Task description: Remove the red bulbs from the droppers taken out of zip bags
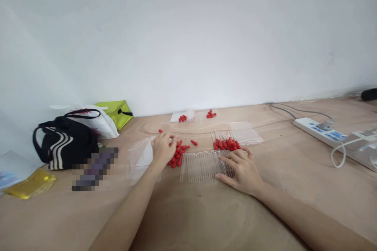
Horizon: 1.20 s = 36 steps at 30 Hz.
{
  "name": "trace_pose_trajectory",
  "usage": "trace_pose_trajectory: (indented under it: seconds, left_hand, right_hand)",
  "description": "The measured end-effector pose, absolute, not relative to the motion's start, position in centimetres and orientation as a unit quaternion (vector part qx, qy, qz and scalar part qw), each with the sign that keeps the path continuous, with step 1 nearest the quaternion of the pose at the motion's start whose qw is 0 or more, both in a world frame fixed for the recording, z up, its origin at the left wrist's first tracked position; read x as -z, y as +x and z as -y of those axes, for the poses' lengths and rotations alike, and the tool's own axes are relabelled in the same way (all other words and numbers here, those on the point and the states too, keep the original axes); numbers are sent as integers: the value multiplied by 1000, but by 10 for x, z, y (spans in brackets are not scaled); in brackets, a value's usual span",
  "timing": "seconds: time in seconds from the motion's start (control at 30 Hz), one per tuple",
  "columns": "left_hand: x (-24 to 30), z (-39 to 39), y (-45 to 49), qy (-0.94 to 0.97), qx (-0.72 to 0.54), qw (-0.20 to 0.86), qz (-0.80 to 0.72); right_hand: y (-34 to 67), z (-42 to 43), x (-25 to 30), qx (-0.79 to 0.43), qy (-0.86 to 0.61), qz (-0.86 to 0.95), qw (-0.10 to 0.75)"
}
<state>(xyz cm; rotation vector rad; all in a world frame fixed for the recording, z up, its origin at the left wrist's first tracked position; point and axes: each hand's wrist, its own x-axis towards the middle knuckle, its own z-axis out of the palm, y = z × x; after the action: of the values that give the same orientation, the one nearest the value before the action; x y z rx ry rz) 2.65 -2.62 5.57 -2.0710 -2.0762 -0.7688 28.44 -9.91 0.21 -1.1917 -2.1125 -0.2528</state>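
A row of clear glass tubes (200, 164) lies side by side on the wooden table (188, 211). My right hand (240, 169) rests flat on the right end of that row, fingers stretched out. My left hand (162, 148) is curled over a heap of small red rubber caps (177, 154), fingers bent down among them; what they pinch is hidden. Finished tubes with red caps (226, 144) lie just beyond my right hand, on a clear plastic bag (246, 132).
A clear bag (140, 157) lies left of the caps. Small bags with red caps (194, 115) sit near the wall. A black striped bag (63, 143), white bag (94, 122) and green pouch (116, 111) stand left; a power strip (321, 131) with cables right.
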Motion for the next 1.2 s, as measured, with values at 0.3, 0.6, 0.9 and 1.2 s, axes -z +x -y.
trace_pose_trajectory:
  seconds: [0.3,0.6,0.9,1.2]
  left_hand:
    - [-43,30,128,-813,205,-31,544]
    - [-36,20,157,-791,177,-40,585]
    - [-37,56,106,-759,336,38,556]
    - [-20,103,46,-833,367,105,400]
  right_hand:
    - [294,91,-1,127,-513,738,419]
    - [294,92,-2,119,-513,724,445]
    - [297,89,5,121,-486,746,440]
    - [288,100,-2,159,-385,829,374]
